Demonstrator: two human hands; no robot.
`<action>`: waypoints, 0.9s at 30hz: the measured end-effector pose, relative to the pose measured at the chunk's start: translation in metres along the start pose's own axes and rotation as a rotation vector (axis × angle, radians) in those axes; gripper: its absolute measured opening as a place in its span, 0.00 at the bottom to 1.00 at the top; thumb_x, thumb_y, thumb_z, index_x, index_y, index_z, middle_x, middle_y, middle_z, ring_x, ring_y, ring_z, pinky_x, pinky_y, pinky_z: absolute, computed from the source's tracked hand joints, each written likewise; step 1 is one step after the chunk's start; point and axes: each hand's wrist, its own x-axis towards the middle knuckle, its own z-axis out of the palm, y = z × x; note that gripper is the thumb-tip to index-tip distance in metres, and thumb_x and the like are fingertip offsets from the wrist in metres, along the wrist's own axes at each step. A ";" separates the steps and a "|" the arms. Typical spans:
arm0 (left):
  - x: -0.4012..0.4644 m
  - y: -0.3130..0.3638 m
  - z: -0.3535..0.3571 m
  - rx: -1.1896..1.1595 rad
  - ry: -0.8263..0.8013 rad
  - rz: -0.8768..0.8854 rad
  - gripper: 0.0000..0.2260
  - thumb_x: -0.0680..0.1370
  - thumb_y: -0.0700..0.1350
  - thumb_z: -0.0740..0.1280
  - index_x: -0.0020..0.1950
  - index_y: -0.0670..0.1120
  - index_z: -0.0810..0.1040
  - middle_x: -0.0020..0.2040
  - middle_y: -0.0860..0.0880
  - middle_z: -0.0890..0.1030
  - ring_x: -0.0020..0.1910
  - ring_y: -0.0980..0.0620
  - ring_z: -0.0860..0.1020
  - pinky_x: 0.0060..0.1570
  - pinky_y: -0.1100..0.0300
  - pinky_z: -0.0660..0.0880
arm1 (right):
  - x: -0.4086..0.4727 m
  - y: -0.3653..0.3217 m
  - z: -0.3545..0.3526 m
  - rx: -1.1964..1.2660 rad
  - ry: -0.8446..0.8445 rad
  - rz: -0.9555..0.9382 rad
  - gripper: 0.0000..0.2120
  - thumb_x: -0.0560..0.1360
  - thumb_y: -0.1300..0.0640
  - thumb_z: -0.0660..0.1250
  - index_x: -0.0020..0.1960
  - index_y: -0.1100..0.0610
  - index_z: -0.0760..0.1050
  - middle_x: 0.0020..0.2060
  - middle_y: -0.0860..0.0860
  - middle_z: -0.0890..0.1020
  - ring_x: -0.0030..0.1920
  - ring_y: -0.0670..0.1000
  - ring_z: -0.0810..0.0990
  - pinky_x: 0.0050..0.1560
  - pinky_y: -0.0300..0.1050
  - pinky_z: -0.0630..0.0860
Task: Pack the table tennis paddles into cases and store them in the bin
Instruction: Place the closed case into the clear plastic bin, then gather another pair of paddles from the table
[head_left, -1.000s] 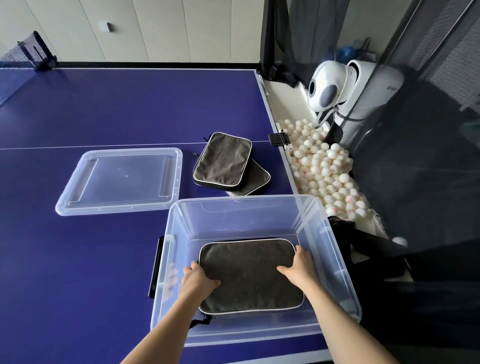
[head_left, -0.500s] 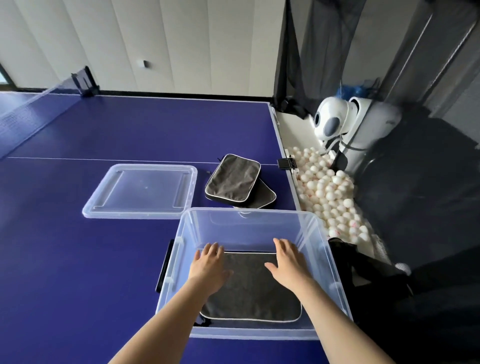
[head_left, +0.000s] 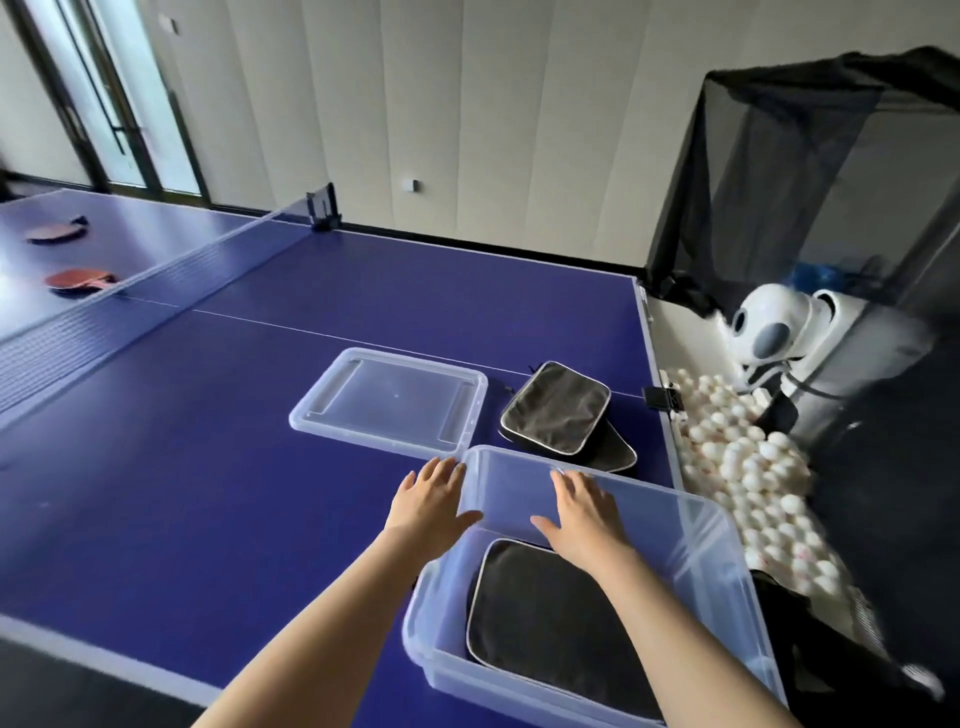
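Head view: case (head_left: 556, 608) in bin (head_left: 727, 525), below outstretched fingers (head_left: 563, 480).

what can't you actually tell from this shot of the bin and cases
- Head view: whether the case in the bin holds a paddle; its fabric hides the inside.
- The lower case of the stack on the table: mostly covered by the upper case.
- The bin's near right corner: hidden by the right forearm.
- The two red paddles beyond the net: too small for detail.
- Whether the right hand touches the bin: unclear.
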 end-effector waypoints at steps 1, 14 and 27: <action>-0.005 -0.013 -0.004 -0.017 0.010 -0.027 0.34 0.79 0.62 0.58 0.79 0.46 0.52 0.79 0.48 0.55 0.78 0.48 0.52 0.76 0.50 0.53 | 0.004 -0.012 -0.003 -0.003 0.000 -0.016 0.35 0.78 0.40 0.58 0.76 0.57 0.52 0.73 0.54 0.61 0.73 0.54 0.60 0.70 0.51 0.61; -0.149 -0.237 -0.037 -0.098 0.069 -0.413 0.34 0.80 0.63 0.55 0.79 0.47 0.50 0.80 0.50 0.51 0.79 0.50 0.46 0.77 0.51 0.49 | 0.020 -0.284 -0.012 -0.018 0.004 -0.364 0.34 0.78 0.40 0.57 0.76 0.58 0.53 0.73 0.55 0.61 0.73 0.55 0.58 0.71 0.52 0.59; -0.352 -0.438 -0.039 -0.135 0.144 -0.891 0.34 0.79 0.63 0.56 0.79 0.46 0.54 0.80 0.50 0.52 0.79 0.50 0.48 0.76 0.48 0.51 | -0.023 -0.569 0.013 -0.046 -0.075 -0.760 0.35 0.79 0.39 0.54 0.77 0.57 0.49 0.76 0.54 0.56 0.77 0.54 0.51 0.74 0.52 0.54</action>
